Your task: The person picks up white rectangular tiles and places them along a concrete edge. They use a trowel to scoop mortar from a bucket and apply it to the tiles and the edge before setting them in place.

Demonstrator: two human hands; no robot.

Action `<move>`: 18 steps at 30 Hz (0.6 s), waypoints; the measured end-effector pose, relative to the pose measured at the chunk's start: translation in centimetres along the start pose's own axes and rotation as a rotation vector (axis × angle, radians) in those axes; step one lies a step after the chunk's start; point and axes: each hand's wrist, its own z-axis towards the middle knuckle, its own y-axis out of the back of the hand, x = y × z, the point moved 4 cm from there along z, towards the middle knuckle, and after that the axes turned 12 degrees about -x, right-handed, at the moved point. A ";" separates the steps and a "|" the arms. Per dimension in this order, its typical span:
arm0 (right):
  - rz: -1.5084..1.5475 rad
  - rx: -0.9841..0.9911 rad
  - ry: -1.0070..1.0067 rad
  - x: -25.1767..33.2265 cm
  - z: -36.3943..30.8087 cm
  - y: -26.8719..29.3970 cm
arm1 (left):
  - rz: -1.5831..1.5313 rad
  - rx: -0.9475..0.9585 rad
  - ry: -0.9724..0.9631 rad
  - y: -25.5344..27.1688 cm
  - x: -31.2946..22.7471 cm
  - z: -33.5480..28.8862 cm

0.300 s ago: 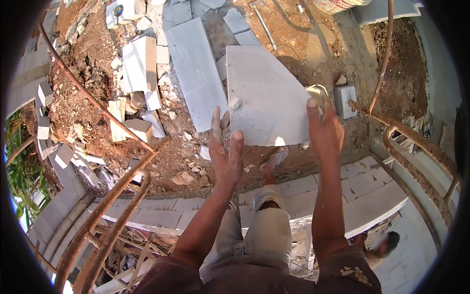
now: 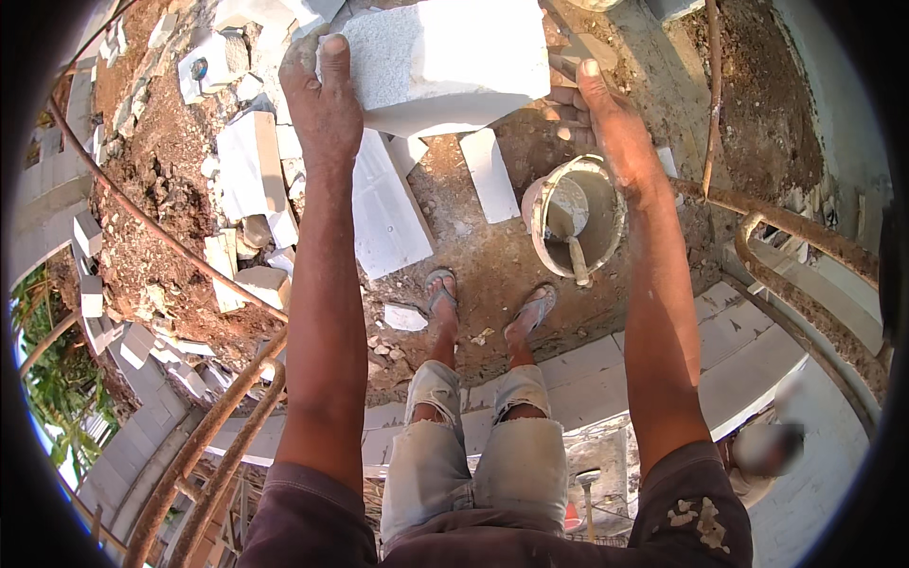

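Out in front, near the top edge, a large pale building block (image 2: 464,62) hangs raised between my hands. My left hand (image 2: 327,99) is against its left end, thumb up. At its right end is my right hand (image 2: 611,114), thumb up and fingers somewhat spread, their tips reaching the block's edge. How firmly those tips press cannot be made out. Below my right hand stands a round bucket (image 2: 543,232) with grey residue on its wall. A trowel (image 2: 576,257) leans inside it, handle toward me.
Pale slabs (image 2: 383,213) and broken pieces lie on the soil ahead. Rusty metal bars (image 2: 213,417) rise at left, with more bars (image 2: 805,241) at right. A low block wall (image 2: 587,393) curves past my legs. Another person (image 2: 757,454) is at lower right.
The block has moved up and away from me and has turned, showing a thick edge. My left hand, earlier beside it with fingers spread, is against its end. The bucket has come into view.
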 end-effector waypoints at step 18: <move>-1.096 0.115 -0.437 -46.7 -3.4 4.3 | 0.206 0.130 -0.067 1.4 4.6 8.7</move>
